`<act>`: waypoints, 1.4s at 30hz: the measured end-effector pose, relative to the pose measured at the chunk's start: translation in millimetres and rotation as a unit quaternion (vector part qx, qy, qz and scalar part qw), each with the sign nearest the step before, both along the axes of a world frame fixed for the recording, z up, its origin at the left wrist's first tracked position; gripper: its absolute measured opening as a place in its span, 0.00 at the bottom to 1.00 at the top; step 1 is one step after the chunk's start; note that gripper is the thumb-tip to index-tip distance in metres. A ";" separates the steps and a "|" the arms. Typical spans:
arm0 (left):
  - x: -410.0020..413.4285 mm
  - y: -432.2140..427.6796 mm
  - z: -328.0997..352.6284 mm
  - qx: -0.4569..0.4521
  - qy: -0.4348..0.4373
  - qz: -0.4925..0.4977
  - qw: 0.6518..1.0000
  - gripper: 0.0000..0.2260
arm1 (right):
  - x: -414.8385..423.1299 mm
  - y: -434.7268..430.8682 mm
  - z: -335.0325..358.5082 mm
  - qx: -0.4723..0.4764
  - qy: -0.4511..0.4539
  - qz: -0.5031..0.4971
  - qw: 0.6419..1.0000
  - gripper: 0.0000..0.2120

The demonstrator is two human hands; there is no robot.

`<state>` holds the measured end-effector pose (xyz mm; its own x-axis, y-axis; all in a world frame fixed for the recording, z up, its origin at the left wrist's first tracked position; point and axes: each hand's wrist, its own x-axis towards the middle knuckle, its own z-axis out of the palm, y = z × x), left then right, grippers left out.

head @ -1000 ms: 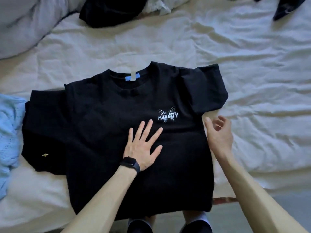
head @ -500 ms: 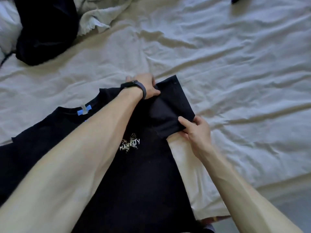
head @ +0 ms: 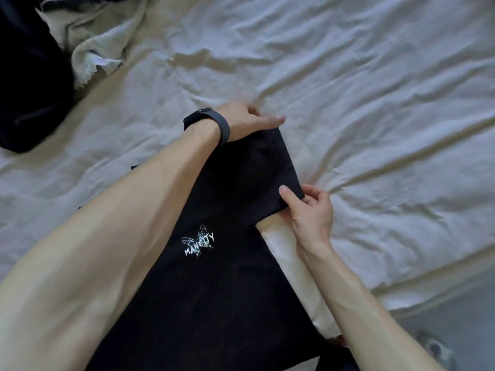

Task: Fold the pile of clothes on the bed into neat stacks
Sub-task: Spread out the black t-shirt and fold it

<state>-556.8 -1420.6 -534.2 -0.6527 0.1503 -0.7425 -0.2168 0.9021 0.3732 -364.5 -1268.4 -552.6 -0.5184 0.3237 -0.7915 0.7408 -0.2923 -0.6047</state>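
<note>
Black T-shirt fabric lies spread flat at the near edge of the bed. A small white butterfly print with lettering faces up, just right of your left forearm. Beyond the print, the shirt's sleeve sticks out toward the middle of the bed.

Your right grip is clamped on the sleeve's near corner. The thumb is on top of the cloth and the fingers are curled underneath, with the wrinkled white sheet bare just beside it.

Your left arm crosses over the shirt's body. Your left grip, with a dark wristband on the wrist, is closed on the sleeve's far corner. Its thumb is laid along the edge, and the other fingers are mostly hidden behind the hand.

Toward the far left corner of the bed, well apart from the shirt, a crumpled pale cloth touches a heap of dark clothing.
</note>
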 end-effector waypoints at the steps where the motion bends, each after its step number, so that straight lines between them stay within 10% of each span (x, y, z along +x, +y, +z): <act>1: -0.9 -0.6 2.0 -0.027 -0.017 -0.051 0.998 0.29 | 3.0 -0.8 2.5 -0.026 -0.007 -0.004 1.000 0.18; 8: 6.9 12.3 -2.7 0.085 0.019 0.008 0.996 0.07 | 14.4 -8.0 3.7 -0.016 -0.019 -0.068 0.997 0.02; 28: 22.7 16.9 25.5 0.114 0.096 -0.001 0.989 0.03 | 14.0 -3.5 11.5 -0.035 0.000 -0.085 0.996 0.05; 34: 108.4 -82.5 103.3 0.203 0.209 0.099 0.951 0.05 | 58.0 -49.0 59.3 0.168 0.193 0.048 0.965 0.06; 37: 188.3 -143.2 111.4 0.102 0.226 0.058 0.967 0.08 | 108.1 -76.4 56.4 0.251 0.261 0.225 0.905 0.10; 42: 265.3 -193.4 77.9 -0.204 -0.027 -0.055 0.977 0.21 | 168.1 -90.0 36.8 0.163 0.078 0.402 0.898 0.17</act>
<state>-291.5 -1614.0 -456.2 -0.6074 -0.0982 -0.7883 -0.1200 0.9923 -0.0311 -196.5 -1358.4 -515.8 -0.7841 -0.0041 -0.6206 0.5320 0.5104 -0.6756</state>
